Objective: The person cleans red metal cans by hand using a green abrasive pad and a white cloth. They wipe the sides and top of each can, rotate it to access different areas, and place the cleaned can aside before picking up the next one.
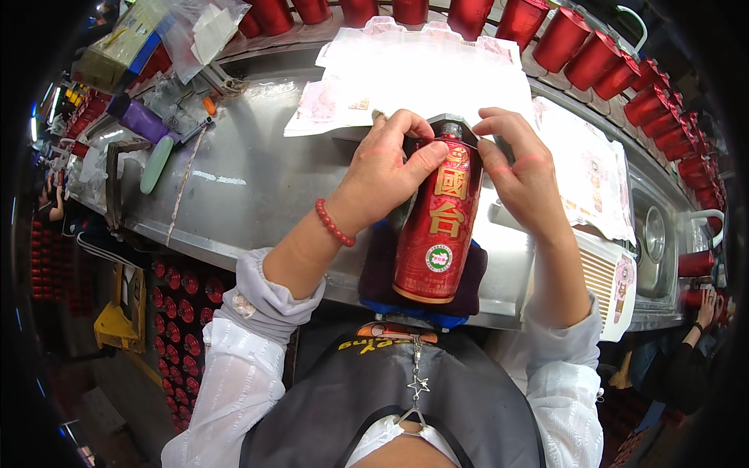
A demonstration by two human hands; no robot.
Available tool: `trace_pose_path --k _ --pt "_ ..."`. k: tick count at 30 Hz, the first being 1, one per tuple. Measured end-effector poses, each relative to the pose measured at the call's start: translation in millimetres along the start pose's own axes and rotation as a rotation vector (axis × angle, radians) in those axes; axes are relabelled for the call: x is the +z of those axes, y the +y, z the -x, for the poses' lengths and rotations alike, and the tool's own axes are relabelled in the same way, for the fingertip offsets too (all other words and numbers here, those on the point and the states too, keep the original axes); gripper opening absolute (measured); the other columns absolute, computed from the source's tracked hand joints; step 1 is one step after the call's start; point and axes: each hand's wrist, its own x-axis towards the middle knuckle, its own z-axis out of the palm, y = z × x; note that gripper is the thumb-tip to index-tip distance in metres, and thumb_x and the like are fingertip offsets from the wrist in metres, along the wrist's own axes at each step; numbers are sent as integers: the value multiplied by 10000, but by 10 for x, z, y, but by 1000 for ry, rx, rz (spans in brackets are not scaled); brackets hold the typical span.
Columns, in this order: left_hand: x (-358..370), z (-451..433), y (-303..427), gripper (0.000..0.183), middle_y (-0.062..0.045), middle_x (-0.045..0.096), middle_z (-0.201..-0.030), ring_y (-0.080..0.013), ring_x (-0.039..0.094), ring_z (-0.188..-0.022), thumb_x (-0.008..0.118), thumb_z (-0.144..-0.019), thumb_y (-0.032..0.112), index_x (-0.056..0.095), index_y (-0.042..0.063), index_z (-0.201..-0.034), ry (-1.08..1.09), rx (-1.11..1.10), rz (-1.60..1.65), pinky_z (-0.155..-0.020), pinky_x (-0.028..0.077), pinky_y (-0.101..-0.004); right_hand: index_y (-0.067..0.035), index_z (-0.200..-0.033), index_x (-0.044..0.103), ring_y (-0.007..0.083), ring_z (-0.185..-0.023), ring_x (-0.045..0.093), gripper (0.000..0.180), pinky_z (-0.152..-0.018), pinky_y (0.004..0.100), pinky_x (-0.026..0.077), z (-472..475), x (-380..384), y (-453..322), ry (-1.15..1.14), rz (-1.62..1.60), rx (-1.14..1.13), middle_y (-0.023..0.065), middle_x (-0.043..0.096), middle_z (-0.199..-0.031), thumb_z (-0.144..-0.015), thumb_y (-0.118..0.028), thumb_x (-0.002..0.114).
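Note:
A red bottle (439, 228) with gold characters and a round green-and-white sticker lies in front of me, its neck pointing away from me. Its lower part rests on a dark cloth pad (374, 272) at the metal bench's edge. My left hand (395, 164) has its thumb on the bottle's shoulder, fingers curled beside the neck. On the other side, my right hand (518, 164) is at the shoulder, thumb and forefinger bent close together; whether they pinch anything is unclear. A dark angular piece (453, 119) sits behind the neck. Beyond lie printed white sheets (409, 76), partly overexposed.
Red bottles (591, 55) line a curved conveyor behind the bench. At left are a purple bottle (143, 119), a green oblong object (157, 165) and a metal bracket (113, 181). More sheets (585, 169) lie at right. A co-worker's hand (706, 310) shows far right.

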Motion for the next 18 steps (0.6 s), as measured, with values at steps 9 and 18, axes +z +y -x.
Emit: trace_pose_path --k 9,18 --pt "-13 103 -137 490 -110 621 -1108 -157 561 -895 744 -923 445 614 52 -1186 -15 -59 134 -767 492 -290 -128 -1334 675 392 -1217 556 619 -1035 457 470 594 145 -122 16 177 -162 208 550 -1375 -765 113 686" --pt "28 161 -115 577 -121 608 -1169 -165 562 -901 766 -901 469 579 55 -1257 -13 -17 127 -764 494 -293 -140 -1355 664 400 -1213 555 648 -1028 474 473 652 159 -131 18 238 -160 202 546 -1375 -759 110 689"
